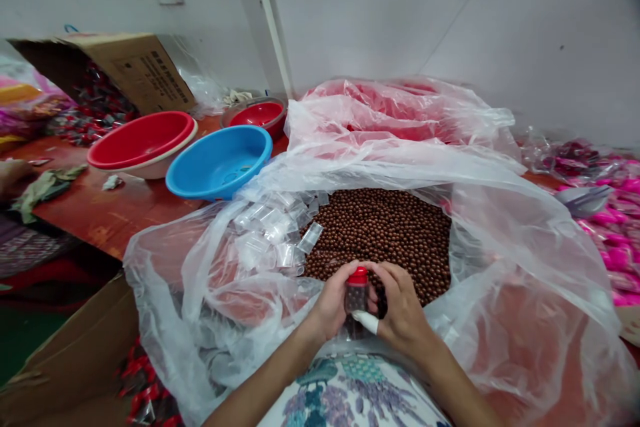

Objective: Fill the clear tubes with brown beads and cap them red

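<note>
A small clear bottle (pixel 356 300) with a red cap stands upright between my two hands. My left hand (pixel 333 303) is wrapped round its left side, fingertips up by the cap. My right hand (pixel 404 303) closes on it from the right, its thumb in a white cover lying across the front. Just beyond the hands, brown chocolate-like balls (pixel 385 233) fill the middle of a clear plastic sheet (pixel 505 213). Several empty clear containers (pixel 270 233) lie heaped to the left of the balls. What the bottle holds is hard to make out.
Left of the sheet stand a blue basin (pixel 220 163) and a red basin (pixel 143 140). Behind is a bag of red items (pixel 400 110). A tipped carton (pixel 135 73) spills red-capped pieces; another carton (pixel 65 347) sits lower left. Pink packets (pixel 620 233) lie right. A person's hand (pixel 15 177) shows far left.
</note>
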### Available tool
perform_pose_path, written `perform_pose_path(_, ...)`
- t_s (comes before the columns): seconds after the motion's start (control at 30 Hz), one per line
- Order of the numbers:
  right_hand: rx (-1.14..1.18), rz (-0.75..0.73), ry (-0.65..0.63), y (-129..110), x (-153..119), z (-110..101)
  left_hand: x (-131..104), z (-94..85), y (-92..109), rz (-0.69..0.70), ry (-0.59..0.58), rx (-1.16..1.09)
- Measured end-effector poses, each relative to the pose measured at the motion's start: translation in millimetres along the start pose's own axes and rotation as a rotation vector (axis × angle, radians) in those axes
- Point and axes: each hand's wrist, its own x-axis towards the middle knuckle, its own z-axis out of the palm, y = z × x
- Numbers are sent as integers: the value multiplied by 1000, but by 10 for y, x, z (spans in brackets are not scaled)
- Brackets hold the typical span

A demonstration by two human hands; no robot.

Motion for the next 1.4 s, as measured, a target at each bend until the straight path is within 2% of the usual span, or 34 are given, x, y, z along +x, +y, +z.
perform_pose_path(0.17,-81,-51,-111,-7,84,-61,6,6,-96,32,19,89)
perform_pose_path(0.47,-96,-158,-108,-9,116,-96,1,-19,-278,147,23,105)
perform_pose_path(0.53,-80,-148,-113,-8,106,-103,-28,-40,-249,166,21,224)
perform_pose_path(0.63,-51,-97,-185,-13,69,-122,-67,-125,-67,296,32,613)
perform_pose_path(0.7,-20,-91,-285,-6,30,-131,-74,-231,134,481,150,935)
perform_pose_path(0.77,12,-110,-387,16,-6,-127,-53,-380,352,653,378,1255)
perform_pose_path(0.8,25,-111,-426,31,-16,-118,-32,-466,453,697,504,1410)
perform_pose_path(0.87,37,-73,-459,69,-10,-89,26,-634,612,658,685,1680)
perform_pose_path(0.93,34,-25,-446,112,34,-45,83,-759,700,543,740,1836)
perform_pose_path(0.97,26,-11,-421,133,68,-19,103,-790,717,505,718,1864)
perform_pose_path(1.03,-1,0,-345,164,149,39,113,-779,699,517,600,1822)
perform_pose_path(1.13,-51,17,-243,179,271,113,57,-617,587,613,291,1630)
perform_pose_path(1.2,-51,16,-254,178,329,130,-7,-496,501,621,114,1518)
perform_pose_path(1.23,-34,13,-287,181,348,122,-41,-457,468,602,62,1469)
perform_pose_path(1.3,8,32,-360,211,369,70,-106,-446,439,532,54,1352)
perform_pose_path(1.4,11,173,-393,319,392,-59,-189,-572,485,421,192,1151)
